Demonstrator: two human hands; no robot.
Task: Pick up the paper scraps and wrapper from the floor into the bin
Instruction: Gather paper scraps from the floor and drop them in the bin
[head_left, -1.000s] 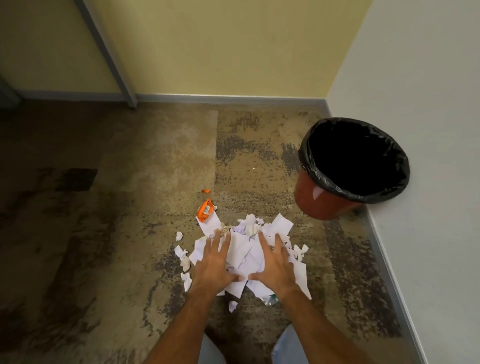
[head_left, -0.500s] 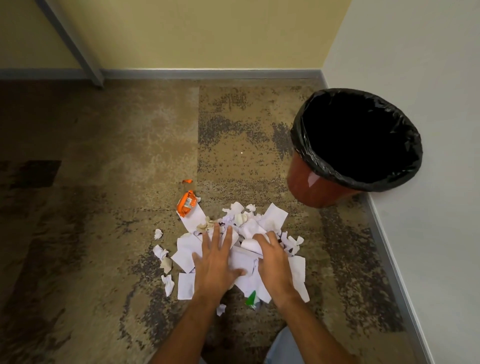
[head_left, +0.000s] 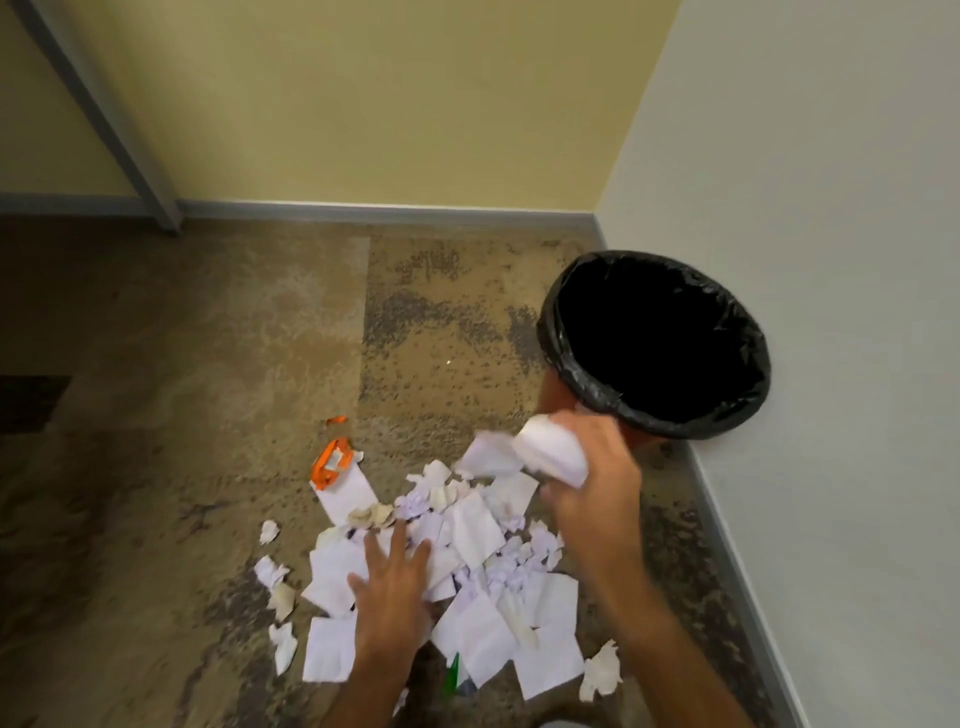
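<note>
A pile of white paper scraps (head_left: 478, 535) lies on the mottled brown floor in front of me. An orange wrapper (head_left: 330, 464) sits at the pile's far left edge, with a small orange bit (head_left: 336, 420) beyond it. My right hand (head_left: 597, 480) is raised off the pile, closed around a bunch of white paper scraps (head_left: 550, 453), just short of the red bin (head_left: 556, 400) lined with a black bag (head_left: 597, 387). My left hand (head_left: 392, 592) rests flat on the pile, fingers spread. A green scrap (head_left: 453, 673) pokes out at the near edge.
The bin stands against the white wall (head_left: 831, 312) on the right, near the room's corner. A yellow wall (head_left: 389, 104) with a grey skirting runs across the back. A grey metal leg (head_left: 104, 114) slants down at the back left.
My right hand closed on a bunch of scraps and lifted it up and right toward the bin. My left hand stayed flat on the pile.
</note>
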